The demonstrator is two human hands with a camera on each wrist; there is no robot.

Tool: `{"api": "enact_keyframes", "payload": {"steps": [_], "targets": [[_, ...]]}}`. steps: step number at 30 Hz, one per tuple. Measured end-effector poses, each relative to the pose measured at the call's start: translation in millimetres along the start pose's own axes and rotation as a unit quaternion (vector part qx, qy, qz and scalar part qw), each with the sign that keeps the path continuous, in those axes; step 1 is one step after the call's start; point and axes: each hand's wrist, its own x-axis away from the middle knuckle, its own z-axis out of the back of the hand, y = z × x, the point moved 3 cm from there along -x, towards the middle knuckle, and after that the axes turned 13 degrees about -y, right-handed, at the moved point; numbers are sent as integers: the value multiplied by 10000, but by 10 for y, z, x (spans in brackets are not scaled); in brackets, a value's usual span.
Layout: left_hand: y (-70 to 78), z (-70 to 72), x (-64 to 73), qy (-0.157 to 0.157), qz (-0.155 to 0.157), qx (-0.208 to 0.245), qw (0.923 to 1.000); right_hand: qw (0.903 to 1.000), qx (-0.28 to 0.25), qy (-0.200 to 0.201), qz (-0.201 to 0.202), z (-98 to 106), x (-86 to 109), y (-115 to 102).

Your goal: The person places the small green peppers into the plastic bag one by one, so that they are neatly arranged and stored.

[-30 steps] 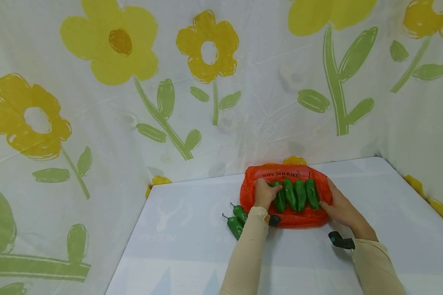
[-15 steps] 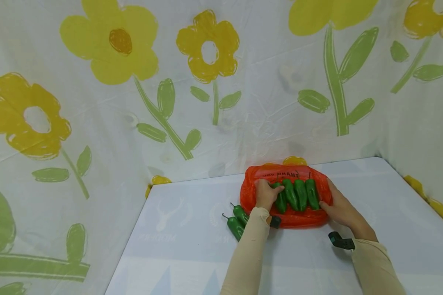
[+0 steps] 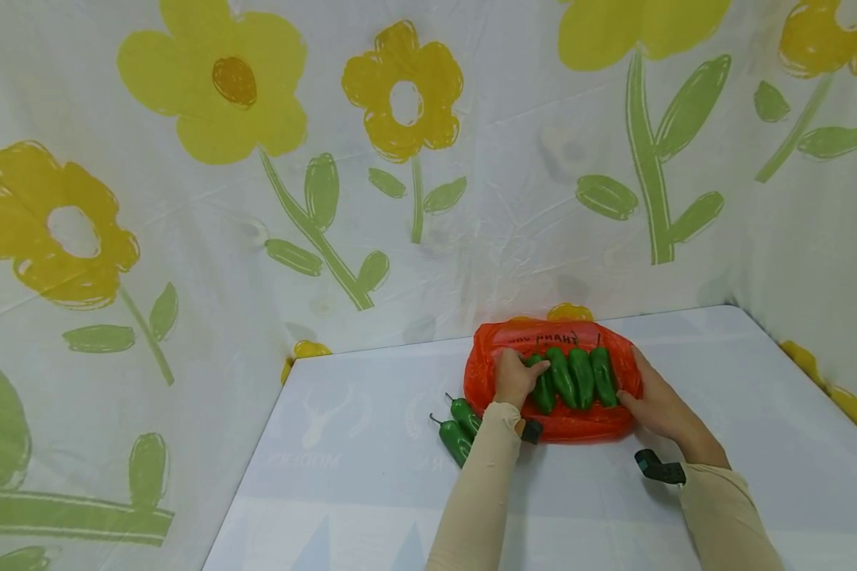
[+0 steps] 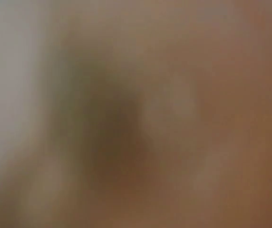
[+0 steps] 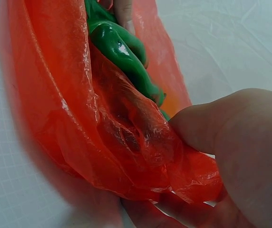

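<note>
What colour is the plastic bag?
The bag is red, clearest in the right wrist view.

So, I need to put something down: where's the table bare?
Bare table lies left of the two loose peppers, to the left edge, and right of the right hand. A gap opens between the sleeves, in front of the red bag. The bag is crowded: a row of green peppers, the left hand at one end.
</note>
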Motion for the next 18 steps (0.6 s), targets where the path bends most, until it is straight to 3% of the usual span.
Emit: {"api": "enact_keyframes", "payload": {"steps": [11, 18], "targets": [[3, 21, 1, -135, 116, 52, 9998, 9999, -61, 6, 87, -11, 12, -16], [5, 19, -6, -121, 34, -29, 9999, 10000, -56, -6, 15, -17, 6, -2]]}}
